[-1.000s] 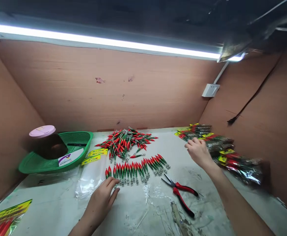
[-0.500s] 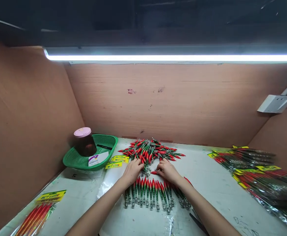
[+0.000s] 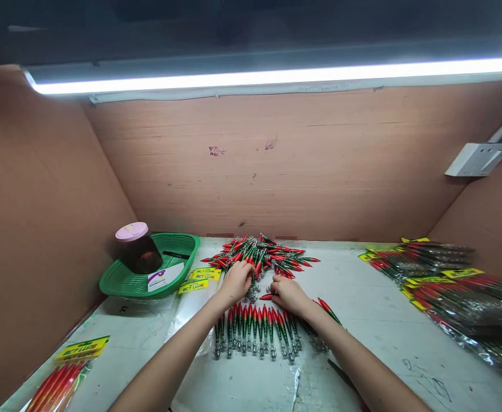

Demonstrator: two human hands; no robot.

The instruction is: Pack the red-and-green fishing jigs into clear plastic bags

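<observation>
A loose pile of red and green squid jigs (image 3: 272, 257) with clear hooked ends lies at the back middle of the table. My left hand (image 3: 236, 282) is at the pile's front left edge, its fingers closed on a squid jig there. To its right, my right hand (image 3: 289, 294) is closed and low over the table, with the red tip of a squid jig (image 3: 266, 297) sticking out beside its fingers. In front of both hands runs a row of squid jigs (image 3: 259, 329), red tips away from me. My right forearm covers part of the row's right end.
A green basket (image 3: 193, 252) with a pink-lidded jar (image 3: 141, 252) stands back left. Yellow-headed bags (image 3: 198, 285) lie beside it. A packed bag (image 3: 68, 372) is front left; several packed bags (image 3: 457, 297) are stacked right. A dark tool (image 3: 340, 375) lies by my right forearm.
The camera view has tilted and shifted slightly. My left hand has moved a little farther into the pile. My right hand stays at about the same spot by the single red tip.
</observation>
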